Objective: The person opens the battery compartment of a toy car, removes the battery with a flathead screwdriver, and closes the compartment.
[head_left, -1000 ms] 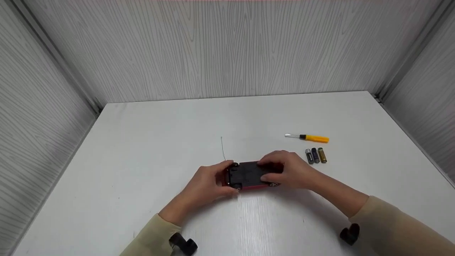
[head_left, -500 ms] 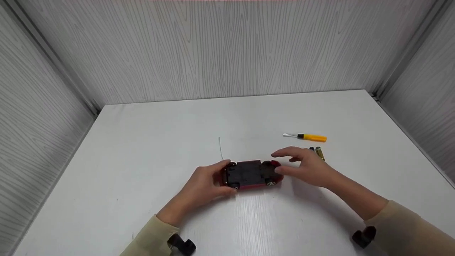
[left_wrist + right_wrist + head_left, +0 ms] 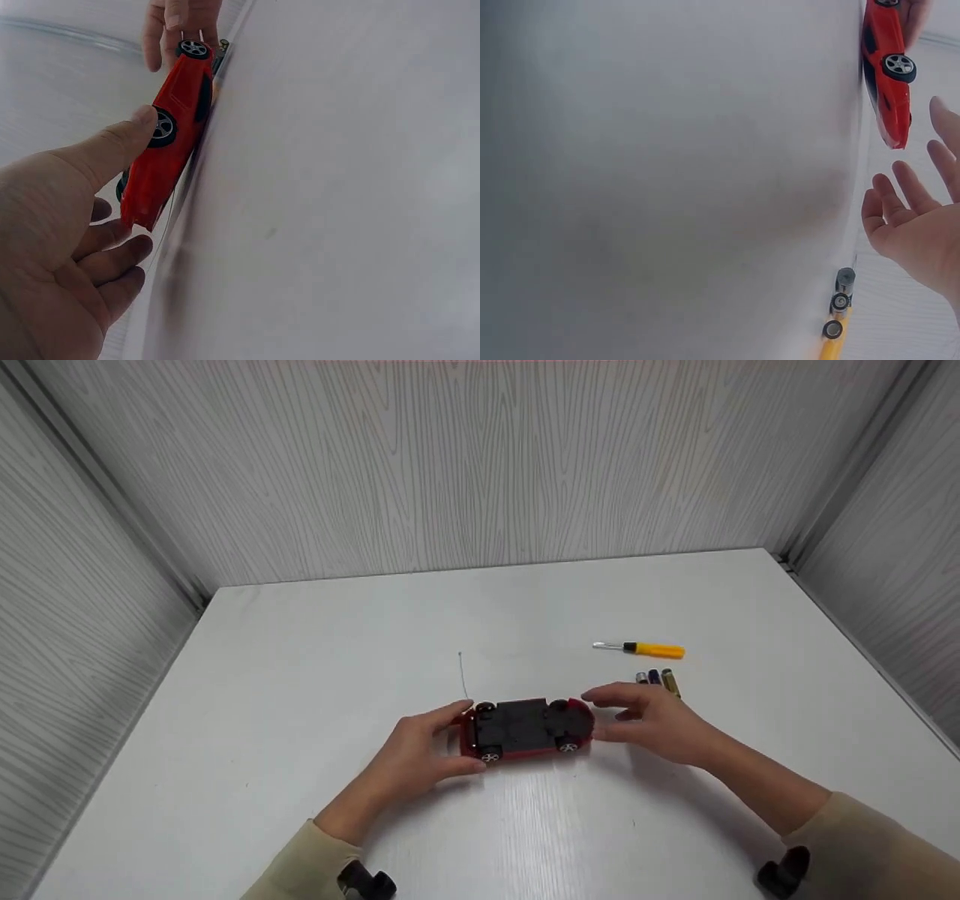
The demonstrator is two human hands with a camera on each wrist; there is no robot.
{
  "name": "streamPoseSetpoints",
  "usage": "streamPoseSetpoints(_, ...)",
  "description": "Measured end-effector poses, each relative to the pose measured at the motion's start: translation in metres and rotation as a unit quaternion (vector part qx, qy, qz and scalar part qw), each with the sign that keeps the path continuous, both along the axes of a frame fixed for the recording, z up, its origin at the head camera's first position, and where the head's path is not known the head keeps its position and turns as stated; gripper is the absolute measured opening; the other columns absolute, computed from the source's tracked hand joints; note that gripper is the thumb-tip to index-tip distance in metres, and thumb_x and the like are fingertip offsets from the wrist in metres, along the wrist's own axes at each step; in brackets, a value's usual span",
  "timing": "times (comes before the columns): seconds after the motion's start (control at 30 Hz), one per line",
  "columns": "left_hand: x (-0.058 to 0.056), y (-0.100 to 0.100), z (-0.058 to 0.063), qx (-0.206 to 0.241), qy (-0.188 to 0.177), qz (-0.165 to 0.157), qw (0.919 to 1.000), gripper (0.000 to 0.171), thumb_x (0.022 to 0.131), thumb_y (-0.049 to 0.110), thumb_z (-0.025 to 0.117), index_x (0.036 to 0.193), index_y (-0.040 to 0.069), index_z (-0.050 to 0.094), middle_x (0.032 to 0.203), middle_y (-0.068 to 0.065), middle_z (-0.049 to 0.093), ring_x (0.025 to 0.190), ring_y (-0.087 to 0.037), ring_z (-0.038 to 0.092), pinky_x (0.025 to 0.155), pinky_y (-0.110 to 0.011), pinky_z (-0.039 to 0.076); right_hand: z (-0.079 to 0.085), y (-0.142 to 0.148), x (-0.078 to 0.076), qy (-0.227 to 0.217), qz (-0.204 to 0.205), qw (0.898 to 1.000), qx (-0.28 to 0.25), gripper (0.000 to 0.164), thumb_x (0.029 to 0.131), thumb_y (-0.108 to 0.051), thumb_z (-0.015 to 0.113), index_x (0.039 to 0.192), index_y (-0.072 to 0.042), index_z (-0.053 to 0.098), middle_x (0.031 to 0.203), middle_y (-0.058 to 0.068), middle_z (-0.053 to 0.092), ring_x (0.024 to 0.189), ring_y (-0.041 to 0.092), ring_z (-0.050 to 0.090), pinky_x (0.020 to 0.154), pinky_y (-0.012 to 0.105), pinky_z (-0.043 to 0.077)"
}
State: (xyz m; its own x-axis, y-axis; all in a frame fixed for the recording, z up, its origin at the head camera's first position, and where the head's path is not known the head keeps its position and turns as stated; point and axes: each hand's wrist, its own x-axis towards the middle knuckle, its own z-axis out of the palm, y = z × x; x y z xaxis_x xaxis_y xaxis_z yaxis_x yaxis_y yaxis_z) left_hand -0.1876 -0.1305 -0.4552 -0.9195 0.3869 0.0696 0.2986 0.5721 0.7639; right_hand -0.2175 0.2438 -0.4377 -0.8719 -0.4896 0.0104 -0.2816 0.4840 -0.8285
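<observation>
A red toy car [image 3: 517, 725] lies upside down on the white table, its black underside and wheels facing up. Around its left end, my left hand [image 3: 409, 754] has thumb and forefinger spread along the two sides. The left wrist view shows that thumb [image 3: 124, 142] overlapping a wheel, while the other fingers stay loosely bent off the body. My right hand [image 3: 660, 724] is at the car's opposite end, fingers apart and relaxed. In the right wrist view a gap shows between those fingers and the car [image 3: 891, 90]. A thin wire antenna [image 3: 463, 679] sticks out from the left end.
Three small batteries [image 3: 670, 682] lie side by side just behind my right hand, partly covered by it. Beyond them is a screwdriver [image 3: 658, 650] with a yellow handle. Wood-patterned panels [image 3: 480, 465] enclose the table at the back and sides.
My right hand has drawn off the car's underside toward the right and loosened. My left hand has slid slightly left, uncovering the near left wheel. The car stays upside down in nearly the same place.
</observation>
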Motion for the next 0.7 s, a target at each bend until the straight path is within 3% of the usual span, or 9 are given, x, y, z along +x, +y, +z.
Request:
streamPoseSetpoints(0.23,0.002,-0.005,-0.004,0.028,-0.023,0.005,0.9993,0.086,0.082,0.031,0.095,0.157,0.016,0.054,0.148,-0.001,0.064,0.141,-0.020,0.055,0.121,-0.046,0.038,-0.006,0.001,0.001,-0.034,0.007,0.999,-0.016,0.051,0.094,-0.026,0.084,0.142,-0.019,0.069,0.141,0.000,0.066,0.137,0.027,0.058,0.111,0.047,0.049)
streamPoseSetpoints(0.47,0.001,-0.007,-0.007,0.069,-0.051,0.010,0.9962,0.079,0.083,0.025,0.094,0.154,0.019,0.059,0.146,-0.001,0.065,0.141,-0.020,0.055,0.121,-0.045,0.037,-0.009,0.000,0.002,-0.041,-0.003,0.999,-0.008,0.052,0.092,-0.025,0.086,0.142,-0.021,0.069,0.142,0.000,0.065,0.136,0.026,0.057,0.116,0.050,0.044)
streamPoseSetpoints(0.7,-0.001,-0.007,-0.009,0.074,-0.057,0.007,0.9957,0.071,0.085,0.023,0.093,0.149,0.026,0.063,0.148,0.001,0.063,0.145,-0.018,0.050,0.122,-0.044,0.035,-0.014,0.000,0.002,-0.032,-0.009,0.999,0.004,0.050,0.092,-0.024,0.086,0.140,-0.026,0.071,0.141,-0.002,0.066,0.136,0.023,0.057,0.115,0.040,0.045)
